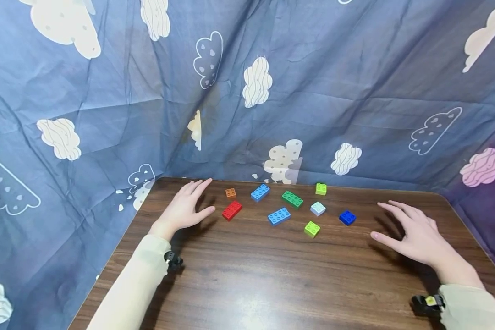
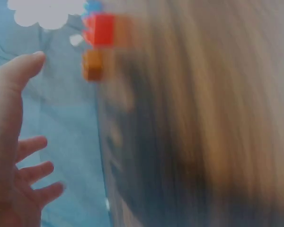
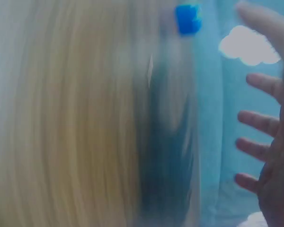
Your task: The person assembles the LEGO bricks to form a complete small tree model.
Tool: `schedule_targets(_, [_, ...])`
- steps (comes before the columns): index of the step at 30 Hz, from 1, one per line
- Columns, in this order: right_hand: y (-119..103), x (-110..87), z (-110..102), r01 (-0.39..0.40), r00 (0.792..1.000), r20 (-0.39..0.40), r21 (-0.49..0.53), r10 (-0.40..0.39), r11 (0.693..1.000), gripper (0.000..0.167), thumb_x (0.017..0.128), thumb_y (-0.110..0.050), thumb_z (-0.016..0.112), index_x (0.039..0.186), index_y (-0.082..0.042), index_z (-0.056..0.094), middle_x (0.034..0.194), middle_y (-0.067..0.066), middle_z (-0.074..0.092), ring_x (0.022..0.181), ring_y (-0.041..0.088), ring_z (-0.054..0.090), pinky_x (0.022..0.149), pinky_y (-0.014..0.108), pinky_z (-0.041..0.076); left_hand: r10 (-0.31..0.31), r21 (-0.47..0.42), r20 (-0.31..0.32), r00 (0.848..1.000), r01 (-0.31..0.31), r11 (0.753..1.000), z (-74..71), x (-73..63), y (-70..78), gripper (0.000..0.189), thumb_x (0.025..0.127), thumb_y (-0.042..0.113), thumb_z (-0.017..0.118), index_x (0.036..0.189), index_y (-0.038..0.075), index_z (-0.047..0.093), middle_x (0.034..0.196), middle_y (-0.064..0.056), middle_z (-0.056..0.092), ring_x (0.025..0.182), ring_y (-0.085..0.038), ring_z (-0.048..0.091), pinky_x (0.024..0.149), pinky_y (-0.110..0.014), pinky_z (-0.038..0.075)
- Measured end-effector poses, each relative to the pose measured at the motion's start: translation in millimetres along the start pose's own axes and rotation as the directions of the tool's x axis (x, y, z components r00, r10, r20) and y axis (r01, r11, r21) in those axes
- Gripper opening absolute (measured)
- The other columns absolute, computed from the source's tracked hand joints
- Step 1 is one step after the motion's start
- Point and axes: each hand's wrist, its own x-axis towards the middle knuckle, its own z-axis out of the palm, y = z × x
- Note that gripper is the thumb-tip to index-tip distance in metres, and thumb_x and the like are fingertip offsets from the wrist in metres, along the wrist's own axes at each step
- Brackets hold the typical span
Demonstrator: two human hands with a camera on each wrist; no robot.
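My left hand (image 1: 182, 208) hovers over the left of the table, fingers spread and holding nothing. Nearest to it are a red toy brick (image 1: 232, 210) and a small orange brick (image 1: 230, 192), both apart from the fingers. On the other side, my right hand (image 1: 416, 233) is held above the tabletop with fingers extended, a dark blue brick (image 1: 347, 217) lying to its left. Between the hands lie two lighter blue bricks, one behind (image 1: 260, 192) and one in front (image 1: 279, 216), a green brick (image 1: 292, 199), a pale blue brick (image 1: 318, 208) and two lime bricks (image 1: 321, 189).
The dark wooden table (image 1: 247, 275) ends at the back against a blue cloth (image 1: 231, 123) printed with clouds. Small dark devices sit at both wrists. Both wrist views are blurred over the tabletop.
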Motion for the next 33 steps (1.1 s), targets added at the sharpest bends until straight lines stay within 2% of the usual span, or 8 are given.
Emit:
schedule_targets(5, [-24,15.4,12,0.011,0.999,-0.043,0.211,-0.002,0.977,0.084,0.088,-0.030,0.093,0.157,-0.004,0.052,0.154,0.034,0.049,0.139,0.062,0.041,0.108,0.082,0.029,0.025,-0.179,-0.058,0.998,-0.035,0.983,12.3,18.4,25.6,0.086,0.100,0.038,0.079,0.169,0.009,0.037,0.158,-0.020,0.055,0.147,-0.042,0.049,0.124,-0.060,0.033])
schedule_targets(8, [-36,21.3,14,-0.004,0.998,-0.059,0.237,0.018,0.971,0.080,0.089,-0.028,0.093,0.155,-0.004,0.055,0.154,0.032,0.050,0.139,0.059,0.043,0.104,0.079,0.035,0.000,-0.264,-0.063,0.998,-0.016,0.964,19.7,27.8,39.6,0.084,0.100,0.033,0.079,0.168,0.007,0.038,0.152,-0.021,0.059,0.139,-0.042,0.056,0.120,-0.058,0.040])
schedule_targets(10, [-43,24.2,15,-0.011,0.998,-0.063,0.232,0.027,0.973,0.078,0.090,-0.029,0.092,0.154,-0.004,0.055,0.153,0.031,0.050,0.138,0.056,0.045,0.100,0.075,0.040,-0.022,-0.325,-0.059,0.998,0.001,0.946,24.7,32.2,48.7,0.083,0.100,0.030,0.080,0.168,0.008,0.039,0.147,-0.022,0.062,0.132,-0.042,0.062,0.112,-0.056,0.049])
schedule_targets(14, [-55,25.6,18,-0.040,0.997,-0.056,0.240,0.055,0.970,0.073,0.094,-0.030,0.090,0.153,-0.006,0.057,0.150,0.028,0.052,0.130,0.049,0.052,0.094,0.052,0.050,-0.034,-0.412,-0.047,0.998,0.012,0.911,35.7,40.0,67.0,0.081,0.100,0.026,0.080,0.168,0.014,0.038,0.141,-0.022,0.066,0.118,-0.037,0.070,0.090,-0.049,0.060])
schedule_targets(18, [-62,25.9,23,-0.061,0.994,-0.074,0.266,0.084,0.962,0.068,0.095,-0.028,0.088,0.152,-0.008,0.058,0.148,0.025,0.054,0.126,0.044,0.056,0.088,0.029,0.048,-0.024,-0.466,-0.034,0.999,0.005,0.885,47.7,47.8,86.5,0.079,0.101,0.026,0.080,0.168,0.016,0.038,0.142,-0.020,0.067,0.112,-0.031,0.073,0.078,-0.039,0.060])
schedule_targets(23, [-65,30.4,37,-0.076,0.984,-0.130,0.309,0.122,0.948,0.066,0.095,-0.024,0.089,0.151,-0.006,0.059,0.144,0.026,0.056,0.123,0.044,0.057,0.081,0.020,0.049,-0.011,-0.530,-0.029,1.000,-0.006,0.848,65.9,55.0,109.4,0.077,0.101,0.021,0.079,0.166,0.015,0.039,0.144,-0.022,0.066,0.109,-0.030,0.074,0.079,-0.035,0.059])
schedule_targets(29, [-66,29.5,50,-0.104,0.961,-0.208,0.344,0.184,0.933,0.066,0.090,-0.018,0.091,0.148,-0.005,0.062,0.138,0.026,0.058,0.117,0.040,0.056,0.076,0.012,0.042,0.033,-0.586,0.017,0.999,-0.016,0.810,83.5,63.5,139.3,0.075,0.102,0.021,0.078,0.166,0.015,0.039,0.149,-0.021,0.064,0.115,-0.028,0.073,0.084,-0.036,0.060])
schedule_targets(33, [-61,29.9,57,-0.098,0.963,-0.201,0.353,0.178,0.930,0.066,0.090,-0.020,0.091,0.148,-0.004,0.062,0.136,0.027,0.060,0.112,0.038,0.056,0.075,0.013,0.043,0.065,-0.572,0.035,0.997,-0.034,0.820,87.0,68.4,160.6,0.071,0.102,0.020,0.078,0.164,0.011,0.044,0.148,-0.018,0.064,0.121,-0.027,0.072,0.094,-0.039,0.061])
